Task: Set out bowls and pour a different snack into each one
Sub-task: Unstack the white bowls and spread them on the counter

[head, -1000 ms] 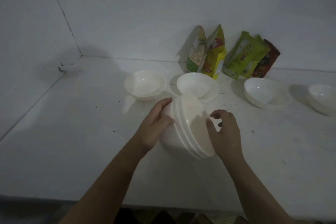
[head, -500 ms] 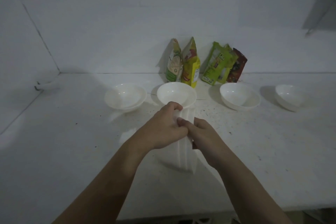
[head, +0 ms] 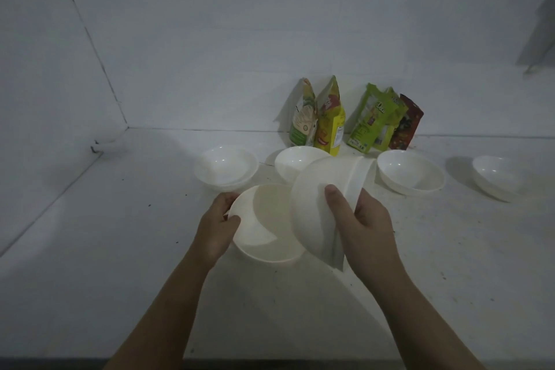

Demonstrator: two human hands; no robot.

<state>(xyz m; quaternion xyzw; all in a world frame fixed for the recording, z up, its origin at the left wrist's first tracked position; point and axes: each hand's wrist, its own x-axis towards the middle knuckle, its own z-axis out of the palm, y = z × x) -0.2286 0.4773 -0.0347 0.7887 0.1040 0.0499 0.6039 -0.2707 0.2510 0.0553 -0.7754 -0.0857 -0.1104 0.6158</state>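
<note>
My left hand (head: 217, 227) grips the rim of a single white bowl (head: 264, 228), held upright just above the counter. My right hand (head: 360, 222) holds a small stack of white bowls (head: 324, 198) tipped on its side, thumb across the outer bowl's underside. Several white bowls stand in a row behind: one at the left (head: 225, 168), one partly hidden by the stack (head: 297, 159), one right of centre (head: 410, 171) and one at the far right (head: 500, 177). Snack bags lean on the back wall: a green and white bag (head: 303, 117), a yellow bag (head: 330, 123), a lime-green bag (head: 372, 117) and a dark red bag (head: 407, 123).
The white counter (head: 120, 249) meets a wall on the left and at the back. Its front edge runs along the bottom of the view. Dark specks dot the surface.
The bowls were held together as one stack on edge between both hands. Now my left hand has drawn one bowl off to the left, and my right hand keeps the rest.
</note>
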